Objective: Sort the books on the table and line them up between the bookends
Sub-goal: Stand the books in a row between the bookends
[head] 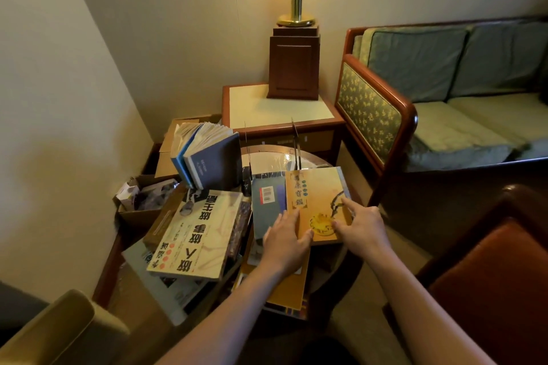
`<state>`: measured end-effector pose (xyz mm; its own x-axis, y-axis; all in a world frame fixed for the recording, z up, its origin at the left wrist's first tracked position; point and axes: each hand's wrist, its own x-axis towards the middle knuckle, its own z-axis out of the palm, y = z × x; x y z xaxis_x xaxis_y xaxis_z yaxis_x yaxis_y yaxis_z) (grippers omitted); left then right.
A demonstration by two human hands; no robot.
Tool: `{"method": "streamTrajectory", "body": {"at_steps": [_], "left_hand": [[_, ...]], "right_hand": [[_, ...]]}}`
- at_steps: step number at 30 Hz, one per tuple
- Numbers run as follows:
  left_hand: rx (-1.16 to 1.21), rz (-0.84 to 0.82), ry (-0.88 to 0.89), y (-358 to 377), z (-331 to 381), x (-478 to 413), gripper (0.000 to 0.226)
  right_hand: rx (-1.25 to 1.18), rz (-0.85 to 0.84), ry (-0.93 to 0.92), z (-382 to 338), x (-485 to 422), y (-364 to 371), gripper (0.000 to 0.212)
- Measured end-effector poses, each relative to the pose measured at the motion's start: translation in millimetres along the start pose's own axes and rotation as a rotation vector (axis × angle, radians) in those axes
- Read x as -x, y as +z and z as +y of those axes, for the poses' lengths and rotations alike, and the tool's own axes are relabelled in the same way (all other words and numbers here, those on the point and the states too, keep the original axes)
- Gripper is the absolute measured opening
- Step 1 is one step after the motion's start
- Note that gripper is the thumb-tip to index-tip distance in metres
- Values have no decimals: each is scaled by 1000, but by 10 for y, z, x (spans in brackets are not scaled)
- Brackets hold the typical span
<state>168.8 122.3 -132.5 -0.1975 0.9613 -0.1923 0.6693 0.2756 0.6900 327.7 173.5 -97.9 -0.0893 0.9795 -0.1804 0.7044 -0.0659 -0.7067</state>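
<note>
Both bare forearms reach forward from the lower edge of the view and draw closer toward the hands. The left hand (286,235) lies palm down, its fingers (289,216) straight and close together, the thumb spread out to the right. The right hand (360,224) is near it, also palm down, with the index finger stretched forward and the thumb pointing left toward the other thumb. Its remaining fingers are hidden behind the knuckles.

books (204,231) on table (314,158)
</note>
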Motion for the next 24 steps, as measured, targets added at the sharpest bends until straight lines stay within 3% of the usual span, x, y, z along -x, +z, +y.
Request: {"method": "streamTrajectory", "body": {"at_steps": [7, 13, 21, 24], "left_hand": [[325, -4, -80, -127, 20, 207, 58], [1254, -140, -351, -416, -20, 337, 46], [951, -365, -107, -1124, -43, 697, 57], [860, -382, -88, -1362, -96, 836, 58]], "right_hand": [[-133, -149, 19, -75, 206, -70, 69], [-517, -261, 75, -202, 455, -155, 55], [-711, -293, -56, -350, 633, -275, 70], [-788, -299, -71, -435, 632, -354, 64]]}}
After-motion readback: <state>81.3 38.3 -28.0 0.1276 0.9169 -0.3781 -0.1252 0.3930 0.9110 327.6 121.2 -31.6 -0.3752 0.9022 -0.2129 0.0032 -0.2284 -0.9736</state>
